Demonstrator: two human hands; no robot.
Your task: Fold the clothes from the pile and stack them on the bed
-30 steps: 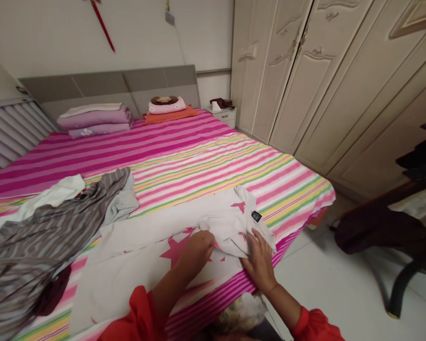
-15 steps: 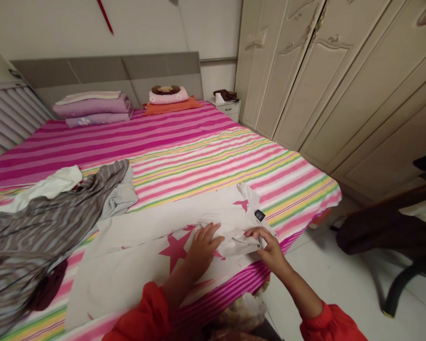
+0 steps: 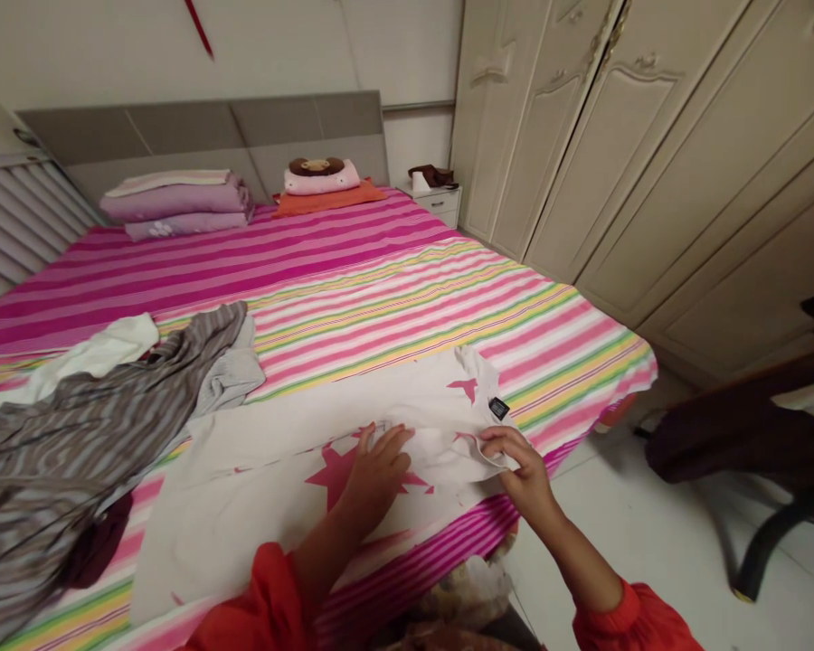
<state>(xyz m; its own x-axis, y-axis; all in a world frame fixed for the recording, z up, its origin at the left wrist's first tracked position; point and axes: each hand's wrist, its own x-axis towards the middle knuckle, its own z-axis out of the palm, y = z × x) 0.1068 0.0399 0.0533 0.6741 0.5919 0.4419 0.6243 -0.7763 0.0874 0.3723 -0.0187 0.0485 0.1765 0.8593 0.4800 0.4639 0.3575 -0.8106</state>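
1. Star-print shirt (image 3: pixel 271 520), white with pink stars, lies spread on the near edge of the bed (image 3: pixel 413 307). A long cloth edge runs lengthwise across it (how many layers lie beneath, I cannot tell). Clock directions below are taken from the shirt's middle.

2. Left hand (image 3: pixel 380 466), just toward three o'clock, rests palm down on the shirt beside the large pink star (image 3: pixel 332 475). Its fingers are extended and slightly apart, pressing on the fabric rather than gripping it.

3. Right hand (image 3: pixel 522 466), farther out at three o'clock, has thumb and fingers closed in a pinch on a lifted fold of the shirt. The black label (image 3: pixel 499 409) shows just above that hand, near two o'clock.

4. Both forearms come out of red sleeves (image 3: pixel 630 617).

5. Between nine and ten o'clock lies a grey-brown striped garment (image 3: pixel 108 425), with a white garment (image 3: pixel 101 351) behind it, near ten. A light grey ribbed garment (image 3: pixel 229 382) sits near the shirt's far corner.

6. At eleven o'clock, folded lilac bedding (image 3: pixel 183 203) is stacked before the headboard (image 3: pixel 190 136); at twelve, a pink bundle (image 3: pixel 318 183) bears a brown animal face.

7. Near one o'clock stands a white nightstand (image 3: pixel 440 206); between one and two, a cream wardrobe (image 3: pixel 603 163).
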